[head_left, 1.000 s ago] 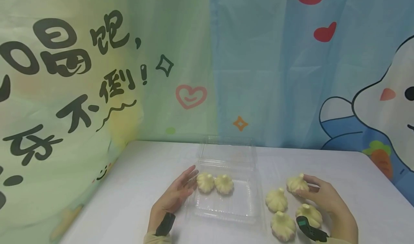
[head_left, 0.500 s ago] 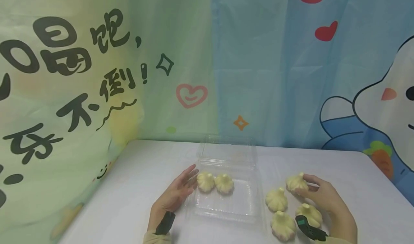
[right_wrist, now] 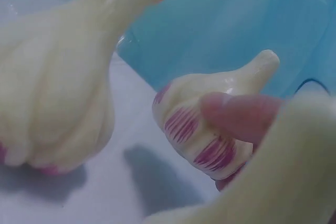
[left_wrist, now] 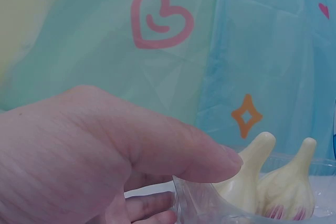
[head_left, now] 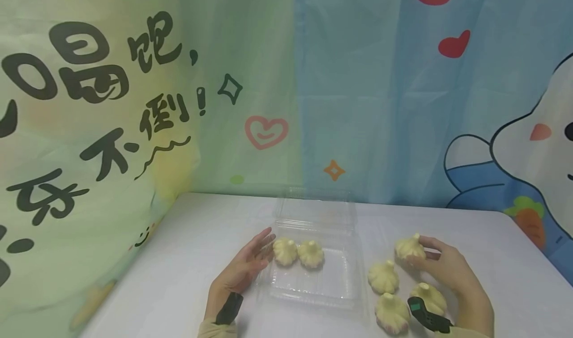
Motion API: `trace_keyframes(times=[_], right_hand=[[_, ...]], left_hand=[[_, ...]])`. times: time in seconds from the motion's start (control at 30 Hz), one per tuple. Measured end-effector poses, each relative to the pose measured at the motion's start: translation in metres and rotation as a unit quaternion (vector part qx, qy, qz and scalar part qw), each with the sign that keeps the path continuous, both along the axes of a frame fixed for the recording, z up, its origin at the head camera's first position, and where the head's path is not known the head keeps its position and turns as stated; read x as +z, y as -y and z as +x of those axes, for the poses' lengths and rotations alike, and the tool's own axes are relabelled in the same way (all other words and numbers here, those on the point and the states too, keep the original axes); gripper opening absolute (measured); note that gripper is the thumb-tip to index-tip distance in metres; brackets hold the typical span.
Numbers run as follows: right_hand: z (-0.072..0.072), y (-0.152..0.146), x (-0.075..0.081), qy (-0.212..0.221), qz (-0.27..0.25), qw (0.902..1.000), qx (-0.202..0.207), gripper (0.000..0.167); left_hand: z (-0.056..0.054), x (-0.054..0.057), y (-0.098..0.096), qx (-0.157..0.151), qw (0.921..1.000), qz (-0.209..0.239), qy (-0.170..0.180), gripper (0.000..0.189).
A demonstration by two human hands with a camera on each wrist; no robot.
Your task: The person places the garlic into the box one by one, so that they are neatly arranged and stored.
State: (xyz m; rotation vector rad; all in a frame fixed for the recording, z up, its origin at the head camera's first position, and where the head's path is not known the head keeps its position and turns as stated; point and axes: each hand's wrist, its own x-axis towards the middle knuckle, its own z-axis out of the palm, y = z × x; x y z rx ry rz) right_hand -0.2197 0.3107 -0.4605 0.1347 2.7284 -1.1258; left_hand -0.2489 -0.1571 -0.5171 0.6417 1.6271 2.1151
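My right hand (head_left: pixel 449 267) pinches one garlic bulb (head_left: pixel 408 249), left hand (head_left: pixel 240 272) spread; the clamshell (head_left: pixel 329 281) holds two, three loose bulbs (head_left: pixel 383 277) remain.

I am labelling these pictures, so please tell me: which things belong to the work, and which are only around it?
Seemingly part of the work:
garlic bulb held by the right hand
two bulbs inside the open clear box
left hand at the box's side
three loose bulbs

Only around it:
white table
printed curtain
black wrist devices
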Motion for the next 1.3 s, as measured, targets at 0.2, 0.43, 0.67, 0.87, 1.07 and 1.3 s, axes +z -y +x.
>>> trace_keyframes(times=[0.2, 0.43, 0.67, 0.87, 1.07, 1.3], right_hand=[[0.002, 0.007, 0.012, -0.028, 0.018, 0.9994, 0.008, 0.094], [0.004, 0.020, 0.030, -0.042, 0.022, 0.9988, 0.004, 0.096], [0.008, 0.030, 0.042, -0.087, 0.031, 0.9954, 0.023, 0.090], [0.010, 0.042, 0.052, -0.119, 0.026, 0.9918, 0.039, 0.085], [0.009, 0.059, 0.059, -0.123, 0.016, 0.9909, 0.052, 0.085], [0.007, 0.075, 0.062, -0.153, 0.013, 0.9858, 0.068, 0.082]], left_hand=[[0.001, 0.001, -0.001, 0.005, 1.0000, -0.005, 0.005, 0.083], [0.000, 0.000, -0.001, 0.006, 0.9999, -0.004, 0.007, 0.082], [0.000, 0.000, 0.000, 0.003, 1.0000, -0.002, 0.007, 0.083], [0.000, 0.000, -0.001, 0.004, 1.0000, 0.002, 0.007, 0.083], [0.000, -0.001, 0.000, 0.001, 1.0000, 0.007, -0.001, 0.082], [0.000, -0.001, 0.000, 0.007, 1.0000, 0.002, 0.004, 0.082]])
